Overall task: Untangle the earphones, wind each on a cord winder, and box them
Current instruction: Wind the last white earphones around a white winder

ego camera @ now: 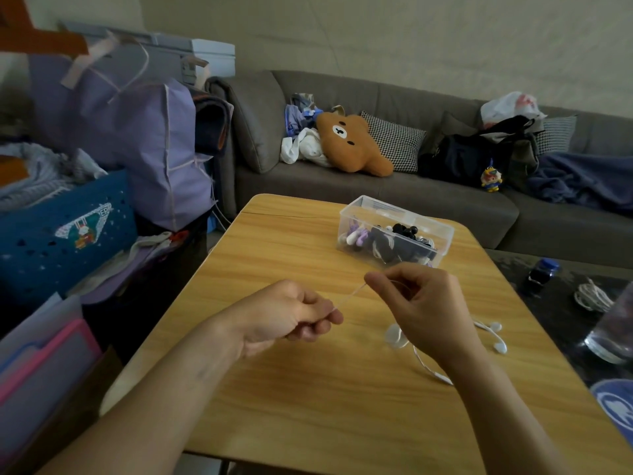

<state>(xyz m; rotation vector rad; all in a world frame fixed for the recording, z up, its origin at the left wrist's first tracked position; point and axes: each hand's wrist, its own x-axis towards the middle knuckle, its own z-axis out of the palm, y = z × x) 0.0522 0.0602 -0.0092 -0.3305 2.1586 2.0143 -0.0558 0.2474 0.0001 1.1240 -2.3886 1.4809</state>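
Pinching a thin white earphone cord (349,296) between both hands above the wooden tabletop (274,389). Left hand (291,313) with a narrow grip, fingers curled and fingertips closed on the lower end of the stretched piece. Right hand (421,303) holding the upper end between thumb and finger, other fingers bent. Stretched tight from one hand to the other. Rest of the cord lying on the tabletop under and beside the right wrist, with two white earbuds (498,337) to the right and a white cord winder (395,335) partly hidden by the hand. Clear plastic box (397,231) standing open further back on the tabletop, containing purple, white and black wound earphones. Grey sofa (376,186) behind.
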